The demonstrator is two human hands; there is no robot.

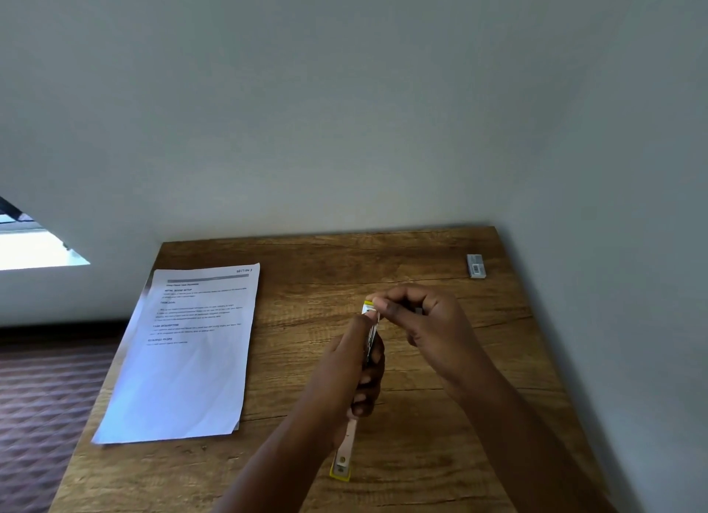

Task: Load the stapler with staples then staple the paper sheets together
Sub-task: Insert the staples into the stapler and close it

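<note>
My left hand (354,363) grips a yellow and pale stapler (346,449) that is swung open lengthwise above the wooden table (440,436). Its lower end points toward me and its upper end sits between my hands. My right hand (417,313) pinches at the stapler's yellow upper tip with curled fingers. I cannot tell whether staples lie between those fingers. The printed paper sheets (187,355) lie flat on the table's left side, apart from both hands. A small grey staple box (476,266) rests at the far right corner of the table.
A plain wall stands right behind the table and along its right side. Left of the table there is patterned carpet (42,405) below, and a bright window opening (34,244) shows at the left.
</note>
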